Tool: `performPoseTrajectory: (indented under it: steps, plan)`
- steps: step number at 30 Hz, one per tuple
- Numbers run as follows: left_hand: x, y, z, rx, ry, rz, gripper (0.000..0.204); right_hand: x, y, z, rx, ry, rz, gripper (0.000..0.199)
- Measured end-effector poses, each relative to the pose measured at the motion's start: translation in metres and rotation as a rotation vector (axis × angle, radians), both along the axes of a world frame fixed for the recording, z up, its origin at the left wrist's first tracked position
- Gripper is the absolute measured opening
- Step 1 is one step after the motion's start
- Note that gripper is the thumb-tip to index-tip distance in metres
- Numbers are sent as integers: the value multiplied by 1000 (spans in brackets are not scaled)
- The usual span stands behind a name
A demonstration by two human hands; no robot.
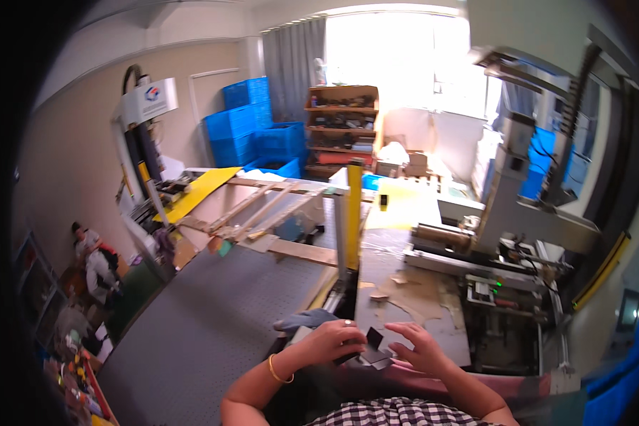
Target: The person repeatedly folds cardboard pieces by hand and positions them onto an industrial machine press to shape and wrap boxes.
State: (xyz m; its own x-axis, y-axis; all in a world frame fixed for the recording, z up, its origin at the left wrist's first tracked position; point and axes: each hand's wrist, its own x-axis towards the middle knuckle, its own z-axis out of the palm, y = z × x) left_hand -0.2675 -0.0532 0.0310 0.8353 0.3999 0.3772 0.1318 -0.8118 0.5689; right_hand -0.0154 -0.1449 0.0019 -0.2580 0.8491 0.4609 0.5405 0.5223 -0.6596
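My left hand (334,342), with a ring and a yellow bangle on its arm, is curled at the near edge of the worktop. Its bent fingers close around a small dark piece, partly hidden beneath them. Just right of its fingertips stands a small black-and-grey folded card piece (375,338), tilted, with pale flaps (378,361) below. On the other side of it my right hand (420,348) is raised, fingers curved and apart, thumb close to the flaps. Whether the thumb touches them I cannot tell.
Torn brown paper (412,295) lies on the worktop ahead. A machine (504,220) with rollers and rails stands at right. A yellow-faced post (353,216) rises ahead, beside a grey perforated table (213,334). Grey cloth (307,321) lies by my left hand. Blue crates (234,131) are stacked behind.
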Motion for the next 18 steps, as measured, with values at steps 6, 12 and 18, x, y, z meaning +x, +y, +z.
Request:
performPoseTrajectory:
  steps: [6, 12, 18]
  plan:
    - [132, -4, 34, -44, -16, -220, 14, 94, -43, -23, -91, 156, -56, 33]
    - [218, 21, 35, -193, 157, -422, 19, 161, -49, -21, -155, 355, -165, 41]
    - [283, 63, -10, -38, 112, -317, 35, 220, -15, -21, 18, 101, -427, 55]
